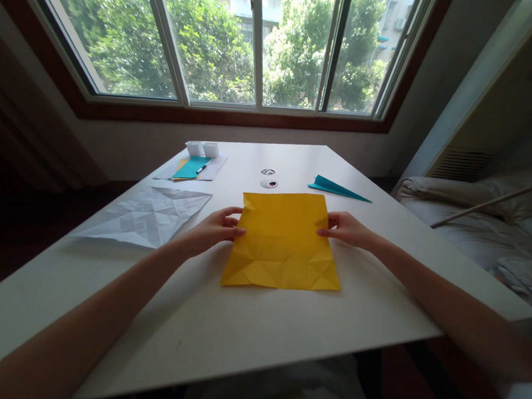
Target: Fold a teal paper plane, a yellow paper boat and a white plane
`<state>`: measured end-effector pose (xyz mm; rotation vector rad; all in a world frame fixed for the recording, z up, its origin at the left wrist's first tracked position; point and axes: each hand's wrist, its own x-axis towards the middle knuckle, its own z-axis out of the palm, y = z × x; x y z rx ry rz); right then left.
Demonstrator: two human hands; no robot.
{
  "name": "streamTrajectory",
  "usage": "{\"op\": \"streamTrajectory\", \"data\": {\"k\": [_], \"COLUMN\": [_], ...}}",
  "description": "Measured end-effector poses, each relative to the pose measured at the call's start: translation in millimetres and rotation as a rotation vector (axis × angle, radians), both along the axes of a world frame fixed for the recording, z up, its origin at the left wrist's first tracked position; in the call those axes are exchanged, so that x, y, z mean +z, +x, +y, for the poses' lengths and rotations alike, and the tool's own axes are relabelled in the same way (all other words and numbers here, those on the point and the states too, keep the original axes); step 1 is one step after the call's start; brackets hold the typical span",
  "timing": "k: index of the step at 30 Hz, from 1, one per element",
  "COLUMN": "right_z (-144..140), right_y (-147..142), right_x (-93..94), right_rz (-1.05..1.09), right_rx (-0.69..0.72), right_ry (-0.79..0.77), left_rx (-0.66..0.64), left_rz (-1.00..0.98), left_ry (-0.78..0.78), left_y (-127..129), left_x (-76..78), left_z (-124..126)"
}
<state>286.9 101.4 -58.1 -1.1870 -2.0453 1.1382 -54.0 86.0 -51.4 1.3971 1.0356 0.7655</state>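
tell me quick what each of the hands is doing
Left hand: pinching the left edge of the creased yellow paper sheet.
Right hand: pinching its right edge.

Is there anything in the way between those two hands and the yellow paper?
Nothing visible. The left hand and the right hand already grip the yellow paper at its side edges. The white creased sheet lies apart to the left, and the teal paper plane lies beyond on the table.

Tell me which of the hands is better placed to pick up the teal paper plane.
Probably the right hand: it holds the yellow paper's right edge, nearer the teal paper plane.
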Motion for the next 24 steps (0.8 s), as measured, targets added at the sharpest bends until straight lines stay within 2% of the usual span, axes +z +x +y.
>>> {"op": "streamTrajectory", "data": {"k": [3, 10, 15, 20, 24], "right_z": [1.4, 0.0, 2.4, 4.3, 4.1], "right_y": [1.2, -1.4, 0.7, 2.8, 2.4], "right_x": [-1.6, 0.6, -2.1, -4.2, -3.5], "right_rz": [0.001, -0.052, -0.061, -0.105, -0.124], "right_rx": [-0.008, 0.102, 0.101, 0.001, 0.025], "right_ry": [0.034, 0.086, 0.098, 0.161, 0.227], "left_rx": [-0.046, 0.075, 0.119, 0.069, 0.061], "left_rz": [-0.016, -0.033, -0.002, 0.156, 0.363], "left_ry": [-0.006, -0.022, -0.029, 0.071, 0.207], "left_y": [-2.7, -0.1, -3.5, -6.4, -5.2], "left_x": [-0.2, -0.9, -3.7, -3.7, 1.7], "left_z": [1.0, 3.0, 6.2, 7.0, 5.6]}}
